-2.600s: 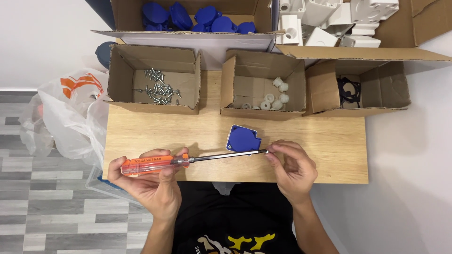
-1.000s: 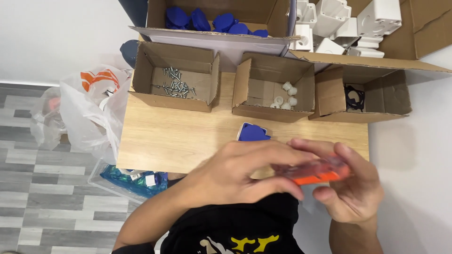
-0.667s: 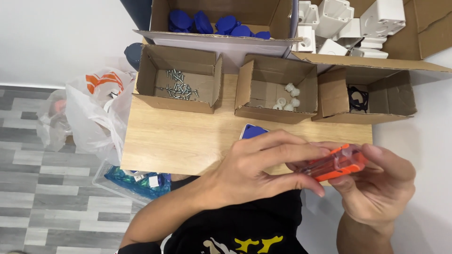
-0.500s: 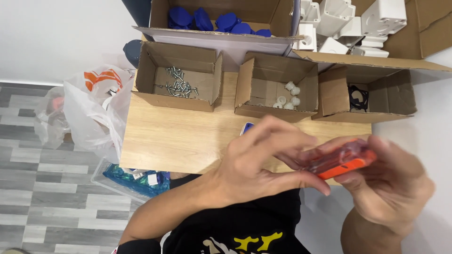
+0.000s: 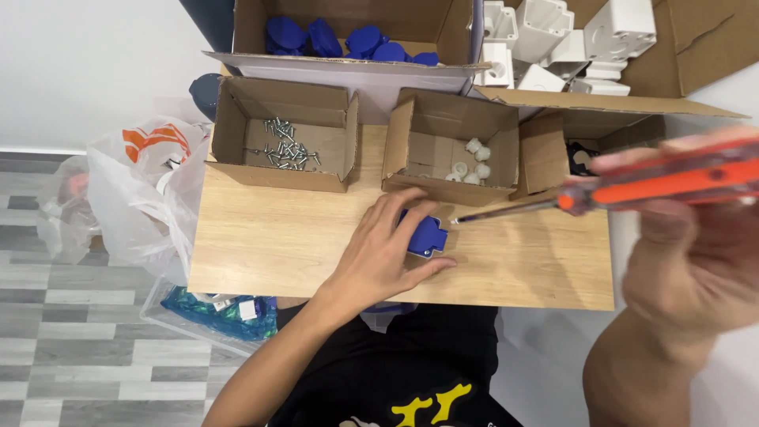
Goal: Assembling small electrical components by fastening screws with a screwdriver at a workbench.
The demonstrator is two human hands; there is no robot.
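Now the left hand [image 5: 385, 257] lies on the table [image 5: 277, 245], its fingers closed around a blue part [image 5: 425, 235] just in front of the middle box [image 5: 451, 154]. Close to the camera, the right hand [image 5: 696, 261] is clenched on the orange handle of a screwdriver [image 5: 632, 186]; its metal tip points at the blue part and is very near it. Screws [image 5: 286, 148] lie in the left box [image 5: 281, 142], and small white pieces [image 5: 473, 162] lie in the middle box.

Upper left on the wooden worktop [image 5: 261, 245] stands a cardboard box of screws [image 5: 286, 146]; a white plastic bag [image 5: 146, 190] hangs at far left.
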